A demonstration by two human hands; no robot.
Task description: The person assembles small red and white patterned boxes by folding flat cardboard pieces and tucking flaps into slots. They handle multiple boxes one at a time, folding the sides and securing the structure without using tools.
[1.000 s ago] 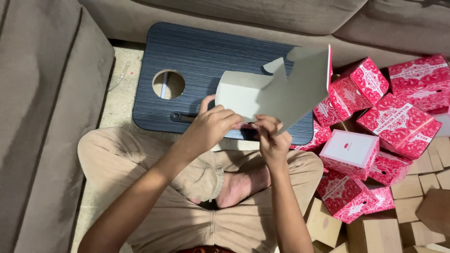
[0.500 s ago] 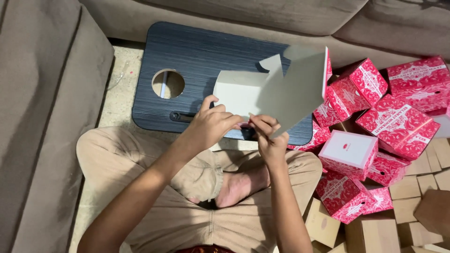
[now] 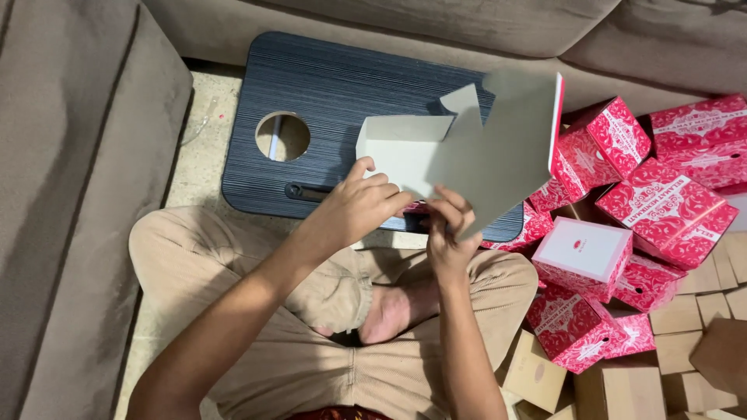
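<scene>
I sit cross-legged on the floor with a half-folded cardboard box [image 3: 475, 152] held over a dark blue lap desk [image 3: 342, 93]. The box shows its grey inside, a red edge on its right flap and a small tab sticking up. My left hand [image 3: 354, 206] grips the box's lower left panel. My right hand [image 3: 450, 233] pinches its lower edge at the middle. A bit of red printed card shows between my two hands.
A heap of folded red-and-white patterned boxes [image 3: 661, 202] lies to the right, one with a white face [image 3: 585, 249]. Plain brown cartons [image 3: 622, 389] fill the lower right. A brown sofa [image 3: 70, 155] wraps the left and far sides. The lap desk has a round hole [image 3: 282, 136].
The box has turned a little, its large right flap standing more upright. Both hands have shifted slightly along its lower edge while keeping hold.
</scene>
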